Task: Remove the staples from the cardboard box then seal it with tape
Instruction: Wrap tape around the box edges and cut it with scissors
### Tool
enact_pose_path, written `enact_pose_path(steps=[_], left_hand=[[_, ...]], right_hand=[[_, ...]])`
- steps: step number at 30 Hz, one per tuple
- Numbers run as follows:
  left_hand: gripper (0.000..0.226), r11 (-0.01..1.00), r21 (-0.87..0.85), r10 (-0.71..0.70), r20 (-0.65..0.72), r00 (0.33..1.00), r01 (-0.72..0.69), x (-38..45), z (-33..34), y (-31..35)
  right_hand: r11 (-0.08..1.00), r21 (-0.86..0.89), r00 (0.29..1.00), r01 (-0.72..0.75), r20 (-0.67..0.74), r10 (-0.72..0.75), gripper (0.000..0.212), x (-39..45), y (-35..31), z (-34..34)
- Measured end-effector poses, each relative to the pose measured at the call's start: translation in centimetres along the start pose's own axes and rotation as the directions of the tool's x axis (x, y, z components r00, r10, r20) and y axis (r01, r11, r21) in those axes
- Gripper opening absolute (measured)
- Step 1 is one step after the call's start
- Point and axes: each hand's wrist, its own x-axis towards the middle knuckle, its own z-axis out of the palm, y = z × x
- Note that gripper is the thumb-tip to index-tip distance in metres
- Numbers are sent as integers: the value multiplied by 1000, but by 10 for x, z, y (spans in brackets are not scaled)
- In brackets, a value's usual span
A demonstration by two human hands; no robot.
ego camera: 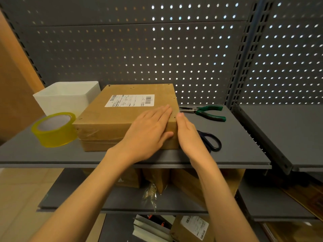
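A flat brown cardboard box (118,117) with a white shipping label lies on the grey shelf (236,147). Clear tape shows on its front side. My left hand (148,131) lies flat with straight fingers on the box's near right corner, thumb against the front side. My right hand (187,130) presses flat against the box's right side, fingers straight. A roll of yellowish tape (54,129) stands just left of the box. Green-handled pliers (208,112) lie to the right, behind my right hand. Scissors with dark blue handles (212,141) lie partly hidden under my right hand.
A white open bin (66,96) stands behind the tape roll, against the perforated back panel (157,49). Lower shelves hold more cardboard boxes (192,227) and a plastic bag. A second shelf (288,133) adjoins on the right.
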Motion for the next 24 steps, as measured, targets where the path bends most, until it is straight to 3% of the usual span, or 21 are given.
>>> enact_pose_path(steps=[5,12,17,21,24], left_hand=[[67,999,6,38,57,998,-39,8,-3,-4],[57,990,-140,11,-104,994,-26,-3,1,-3],[52,971,-237,-31,-206,978,-19,-8,5,-2],[54,961,-276,-27,-198,980,-30,-10,0,-5],[52,891,-452,-175,-261,949,41,-22,-15,-22]], right_hand=[[988,-107,984,108,-128,-121,55,-3,-6,2],[976,-199,976,89,-178,-126,52,0,0,11],[946,-309,983,98,-121,-141,52,3,1,7],[964,-258,992,68,-84,-93,60,5,-4,-1],[992,-129,996,7,-82,-18,70,10,-7,-9]])
